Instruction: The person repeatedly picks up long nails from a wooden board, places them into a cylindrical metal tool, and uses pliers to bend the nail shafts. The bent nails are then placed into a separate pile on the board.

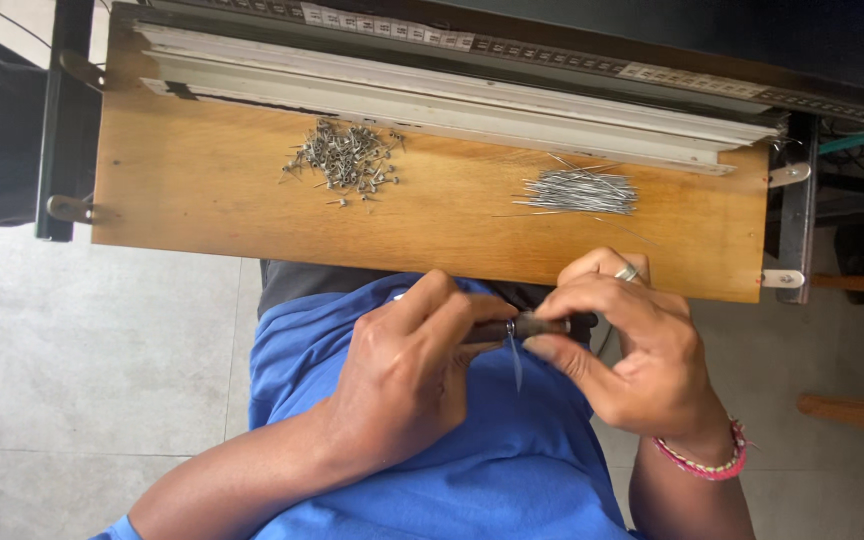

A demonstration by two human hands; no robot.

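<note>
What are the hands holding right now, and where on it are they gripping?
Both hold a small dark rod-shaped tool: the left hand pinches its left end, the right hand its right end. A thin wire hangs from its middle.

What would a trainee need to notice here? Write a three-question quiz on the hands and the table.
1. True or false: both hands grip the same dark rod-like tool.
2. Which pile lies nearer the right hand: A) the short bent metal pieces, B) the straight thin wires?
3. What hangs down from the tool between the left hand and the right?

Key
1. True; they hold it above the blue shirt, off the wooden table.
2. B.
3. A thin wire.
</note>
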